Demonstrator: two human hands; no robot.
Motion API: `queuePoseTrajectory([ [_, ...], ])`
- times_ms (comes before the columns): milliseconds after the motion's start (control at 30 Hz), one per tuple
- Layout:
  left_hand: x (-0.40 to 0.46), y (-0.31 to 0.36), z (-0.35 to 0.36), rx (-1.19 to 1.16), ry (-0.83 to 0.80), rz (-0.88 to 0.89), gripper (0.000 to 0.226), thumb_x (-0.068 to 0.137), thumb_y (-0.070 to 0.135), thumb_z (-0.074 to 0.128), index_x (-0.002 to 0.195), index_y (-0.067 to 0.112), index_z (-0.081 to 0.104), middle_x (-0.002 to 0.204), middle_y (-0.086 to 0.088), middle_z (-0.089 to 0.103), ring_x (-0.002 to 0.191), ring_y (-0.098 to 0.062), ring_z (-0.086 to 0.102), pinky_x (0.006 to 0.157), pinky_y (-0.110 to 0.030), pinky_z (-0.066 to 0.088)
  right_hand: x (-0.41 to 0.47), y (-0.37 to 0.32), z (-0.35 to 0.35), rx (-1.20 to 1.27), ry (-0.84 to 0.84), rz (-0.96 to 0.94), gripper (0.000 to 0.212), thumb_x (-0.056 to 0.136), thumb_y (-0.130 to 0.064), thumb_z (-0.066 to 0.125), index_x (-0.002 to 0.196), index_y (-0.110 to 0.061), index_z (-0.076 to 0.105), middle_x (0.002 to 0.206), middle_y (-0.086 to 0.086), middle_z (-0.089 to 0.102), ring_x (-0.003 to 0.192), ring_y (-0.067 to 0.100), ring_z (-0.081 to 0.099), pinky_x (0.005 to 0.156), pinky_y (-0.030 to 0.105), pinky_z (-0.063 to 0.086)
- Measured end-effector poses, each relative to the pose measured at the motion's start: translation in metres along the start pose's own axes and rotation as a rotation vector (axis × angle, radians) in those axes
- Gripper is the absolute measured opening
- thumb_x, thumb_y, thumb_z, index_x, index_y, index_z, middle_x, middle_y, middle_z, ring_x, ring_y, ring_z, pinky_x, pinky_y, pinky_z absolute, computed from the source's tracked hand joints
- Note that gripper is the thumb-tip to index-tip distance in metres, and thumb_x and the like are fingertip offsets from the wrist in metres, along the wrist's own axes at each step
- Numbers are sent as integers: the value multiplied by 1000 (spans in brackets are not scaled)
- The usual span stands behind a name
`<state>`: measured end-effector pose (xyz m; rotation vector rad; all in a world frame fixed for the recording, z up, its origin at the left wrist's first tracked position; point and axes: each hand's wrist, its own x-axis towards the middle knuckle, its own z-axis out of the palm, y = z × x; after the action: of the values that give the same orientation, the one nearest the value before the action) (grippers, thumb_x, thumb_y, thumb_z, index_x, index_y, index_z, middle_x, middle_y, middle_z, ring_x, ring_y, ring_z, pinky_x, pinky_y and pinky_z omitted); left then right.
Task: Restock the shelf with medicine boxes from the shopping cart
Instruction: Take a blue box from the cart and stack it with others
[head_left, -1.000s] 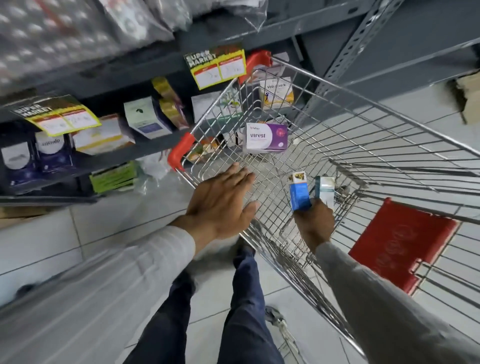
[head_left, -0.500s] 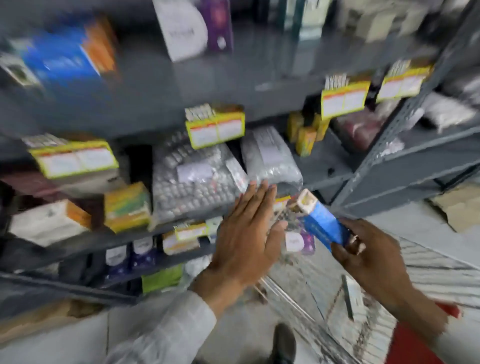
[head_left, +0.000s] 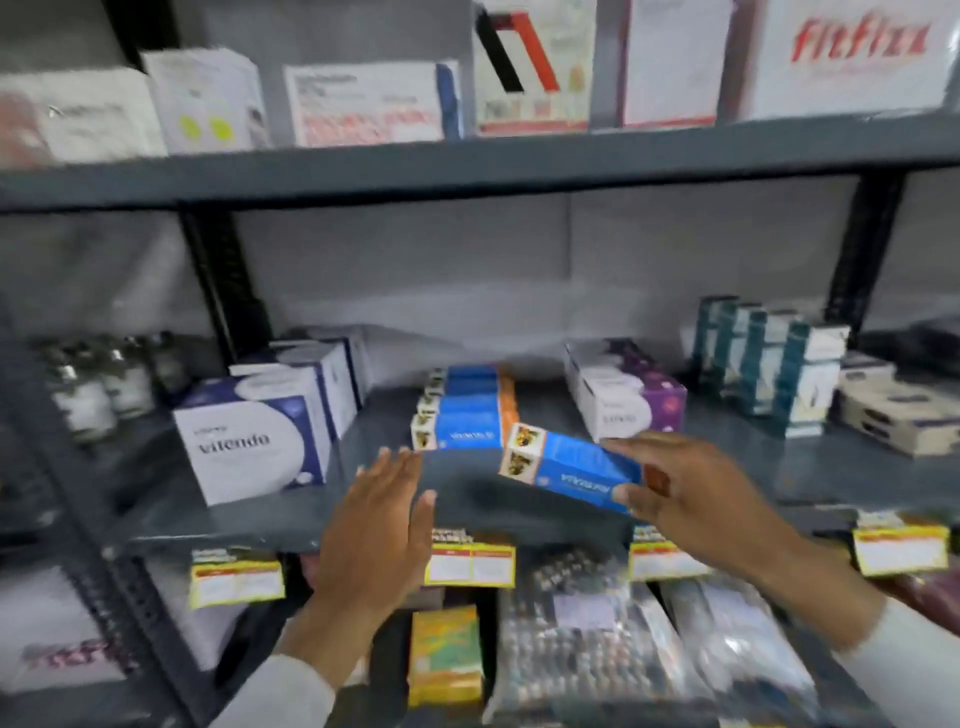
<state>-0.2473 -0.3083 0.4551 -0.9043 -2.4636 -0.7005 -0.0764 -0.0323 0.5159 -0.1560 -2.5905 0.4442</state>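
My right hand (head_left: 696, 499) grips a blue medicine box (head_left: 569, 465) with an orange and white end, held tilted just above the front of the grey middle shelf (head_left: 291, 512). A row of matching blue boxes (head_left: 465, 410) lies on that shelf right behind it. My left hand (head_left: 376, 525) is flat with its fingers apart at the shelf's front edge, left of the held box, and holds nothing. The shopping cart is out of view.
On the same shelf stand white and navy Vitenda boxes (head_left: 254, 441) at left, purple and white boxes (head_left: 623, 395) and teal boxes (head_left: 769, 364) at right. Price tags (head_left: 470, 564) hang on the shelf edge. Blister packs (head_left: 582, 639) fill the shelf below.
My view has swung up from the cart to the middle shelf. My right hand has carried the blue box up to the row of blue boxes; my left hand rose alongside.
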Motion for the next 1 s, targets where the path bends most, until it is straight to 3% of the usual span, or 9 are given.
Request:
queuePoseTrajectory([
  [67, 12, -29, 8, 49, -83, -45, 57, 107, 42, 34, 158, 15, 34, 167, -7, 32, 157, -21, 21, 129, -38, 12, 40, -17, 24, 22, -66, -3, 51, 87, -22, 79, 137, -20, 68, 100, -3, 67, 95, 17, 64, 86, 28, 45],
  [200, 20, -56, 25, 124, -146, -80, 63, 106, 49, 23, 159, 14, 31, 168, -8, 30, 157, -22, 22, 128, -35, 7, 94, -38, 73, 5, -166, 34, 51, 91, -26, 72, 141, -28, 63, 140, 0, 67, 128, 24, 60, 102, 26, 43],
  [333, 15, -60, 35, 155, -109, -74, 79, 99, 56, 0, 157, 16, 34, 167, -4, 33, 156, -18, 25, 126, -33, 6, 119, -43, 101, -26, -207, 39, 48, 96, -27, 67, 143, -28, 62, 148, -1, 61, 136, 22, 55, 111, 29, 41],
  [500, 15, -61, 37, 176, -94, -77, 75, 101, 54, 2, 157, 17, 36, 166, -4, 35, 155, -17, 28, 125, -32, 7, 124, -36, 119, -19, -244, 49, 49, 98, -20, 65, 146, -25, 58, 150, 0, 57, 138, 23, 51, 116, 35, 41],
  [667, 13, -55, 32, 136, -72, -77, 66, 104, 49, 13, 154, 16, 40, 163, -4, 40, 152, -18, 34, 126, -34, 16, 114, -31, 123, -65, -214, -38, 52, 100, -21, 61, 151, -23, 52, 154, -1, 51, 143, 22, 44, 118, 31, 35],
  [733, 10, -47, 28, 6, 7, -103, 58, 106, 44, 21, 154, 18, 41, 162, -3, 43, 151, -17, 36, 126, -35, 24, 101, -28, 112, -87, -158, -96, 53, 98, -20, 62, 150, -22, 53, 154, -1, 51, 144, 22, 44, 118, 34, 38],
  [800, 4, -31, 24, -171, 184, -146, 53, 104, 36, 29, 152, 19, 45, 158, -1, 46, 149, -15, 38, 123, -37, 31, 78, -19, 98, -55, -16, -177, 46, 93, -13, 64, 139, -18, 64, 143, 3, 62, 131, 26, 56, 112, 34, 44],
  [900, -15, 9, 37, -323, 396, 7, 48, 102, 20, 41, 147, 10, 52, 153, -2, 50, 147, -8, 40, 120, -38, 37, 22, 8, 77, -26, 247, -207, 34, 90, -9, 70, 123, -11, 74, 122, 6, 73, 114, 24, 63, 107, 21, 40],
  [1000, -54, 62, 86, -415, 272, 204, 47, 102, 18, 44, 147, 9, 52, 153, -9, 53, 147, -19, 44, 122, -37, 33, -51, 50, 62, -73, 375, -146, 25, 91, -10, 68, 114, -10, 79, 112, 5, 76, 109, 19, 64, 109, 14, 36],
])
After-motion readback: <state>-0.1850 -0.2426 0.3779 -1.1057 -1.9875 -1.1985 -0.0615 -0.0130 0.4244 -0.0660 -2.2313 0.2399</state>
